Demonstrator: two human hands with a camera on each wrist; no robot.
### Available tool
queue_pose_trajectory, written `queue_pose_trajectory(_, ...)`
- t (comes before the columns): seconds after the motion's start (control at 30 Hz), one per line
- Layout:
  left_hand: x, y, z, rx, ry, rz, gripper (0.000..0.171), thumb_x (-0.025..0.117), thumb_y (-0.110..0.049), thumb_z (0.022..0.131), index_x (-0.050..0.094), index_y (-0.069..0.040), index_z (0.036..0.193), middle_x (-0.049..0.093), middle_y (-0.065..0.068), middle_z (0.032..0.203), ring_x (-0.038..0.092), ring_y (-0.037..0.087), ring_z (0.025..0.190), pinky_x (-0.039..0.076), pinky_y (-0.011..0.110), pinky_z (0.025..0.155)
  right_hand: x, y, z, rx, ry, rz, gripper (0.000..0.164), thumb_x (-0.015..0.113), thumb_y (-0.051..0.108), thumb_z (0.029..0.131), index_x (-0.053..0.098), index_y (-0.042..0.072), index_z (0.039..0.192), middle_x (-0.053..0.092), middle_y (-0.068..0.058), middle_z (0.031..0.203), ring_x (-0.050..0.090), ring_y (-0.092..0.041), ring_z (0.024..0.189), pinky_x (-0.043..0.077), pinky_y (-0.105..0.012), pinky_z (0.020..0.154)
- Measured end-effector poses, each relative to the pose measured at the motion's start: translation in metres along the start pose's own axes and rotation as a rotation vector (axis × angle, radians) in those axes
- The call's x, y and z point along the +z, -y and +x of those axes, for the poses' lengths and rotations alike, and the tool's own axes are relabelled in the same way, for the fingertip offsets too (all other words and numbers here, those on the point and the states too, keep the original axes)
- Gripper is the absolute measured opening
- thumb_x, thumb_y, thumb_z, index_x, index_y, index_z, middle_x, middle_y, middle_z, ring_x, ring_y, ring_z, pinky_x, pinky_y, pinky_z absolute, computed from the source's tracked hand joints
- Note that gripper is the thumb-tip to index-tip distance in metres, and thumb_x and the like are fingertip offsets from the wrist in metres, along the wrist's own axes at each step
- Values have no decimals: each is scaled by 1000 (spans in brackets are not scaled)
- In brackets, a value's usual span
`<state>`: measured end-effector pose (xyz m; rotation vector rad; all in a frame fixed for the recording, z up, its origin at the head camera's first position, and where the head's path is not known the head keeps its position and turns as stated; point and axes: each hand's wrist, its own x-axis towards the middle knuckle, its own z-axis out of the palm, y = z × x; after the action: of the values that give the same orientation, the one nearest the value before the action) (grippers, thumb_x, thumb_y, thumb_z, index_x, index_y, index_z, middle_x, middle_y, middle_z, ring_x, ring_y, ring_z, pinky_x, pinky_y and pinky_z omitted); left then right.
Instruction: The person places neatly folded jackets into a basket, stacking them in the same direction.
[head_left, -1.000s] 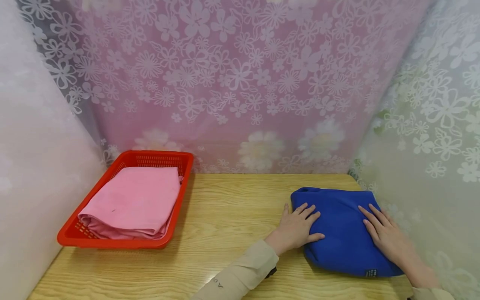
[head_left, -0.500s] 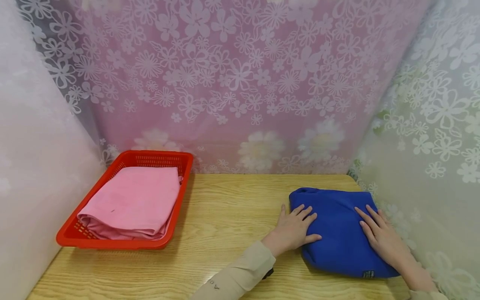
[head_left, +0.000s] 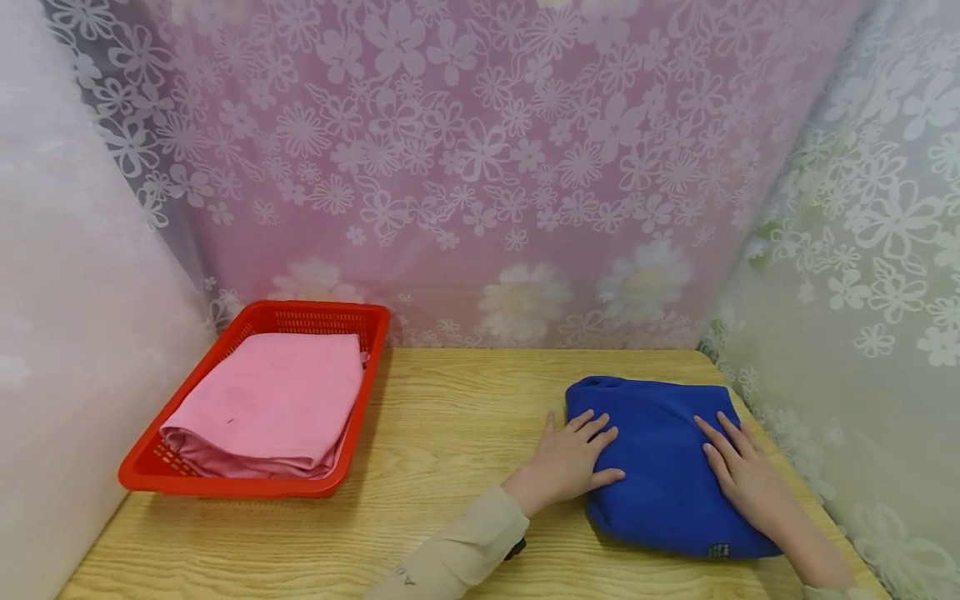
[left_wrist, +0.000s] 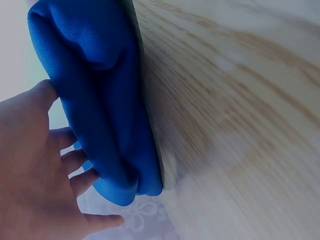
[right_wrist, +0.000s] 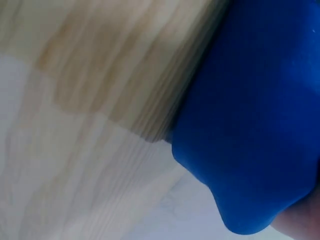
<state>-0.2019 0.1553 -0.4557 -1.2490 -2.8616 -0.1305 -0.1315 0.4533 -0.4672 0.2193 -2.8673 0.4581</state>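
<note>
A folded blue cloth garment (head_left: pixel 656 475) lies as a thick bundle on the right side of the table, a small dark label at its near edge. My left hand (head_left: pixel 566 458) rests on its left side, fingers spread and fairly straight. On the right side lies my right hand (head_left: pixel 753 483), its fingers extended over the top. The left wrist view shows the rolled layers of the blue garment (left_wrist: pixel 100 100) beside the spread fingers of the left hand (left_wrist: pixel 40 170). In the right wrist view the blue garment (right_wrist: pixel 250 120) hides nearly all of the right hand (right_wrist: pixel 300 217).
A red plastic basket (head_left: pixel 367 392) stands at the left of the table, holding folded pink cloth (head_left: pixel 270 400). The wood-grain table (head_left: pixel 450 417) stretches between basket and garment. Flowered curtains (head_left: pixel 480 167) hang behind and at both sides.
Both hands and the blue garment under them have shifted a little to the left, away from the right curtain. The basket and the pink cloth have stayed put.
</note>
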Motion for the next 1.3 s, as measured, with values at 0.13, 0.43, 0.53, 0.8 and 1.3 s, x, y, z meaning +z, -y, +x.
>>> queue_pose_trajectory(0.13,0,6,-6,0,-1,1,69,29,-70,100,30,-36,160,24,-13,166,18,11,155,27,56,120,3,9,2,9,0,-12,48,38,24,112,37,4,155,24,-41,155,14,-62,144,12,-72,114)
queue_pose_trajectory(0.43,-1,20,-19,2,8,-37,69,31,-69,101,29,-34,160,23,-12,167,16,13,155,25,58,120,5,32,6,-6,-14,-31,47,39,24,112,42,1,152,28,-41,153,20,-60,143,13,-68,117)
queue_pose_trajectory(0.53,-2,24,-23,3,10,-51,69,32,-68,101,30,-33,160,23,-11,167,16,13,155,25,58,120,7,38,8,-2,-10,-29,47,39,24,112,42,0,152,28,-42,153,19,-61,142,14,-70,115)
queue_pose_trajectory(0.8,-7,33,-31,2,6,-52,67,34,-66,102,32,-32,160,25,-11,166,19,14,155,28,59,118,11,48,11,-13,-34,-13,45,43,22,111,46,-1,149,29,-42,152,22,-63,140,18,-72,112)
queue_pose_trajectory(1.3,-1,36,-31,-2,-2,-90,67,33,-66,102,32,-33,160,24,-11,166,18,14,155,26,60,119,-15,7,-12,-153,-74,-184,55,56,28,105,39,23,158,30,-7,165,-4,-11,156,-13,-74,112)
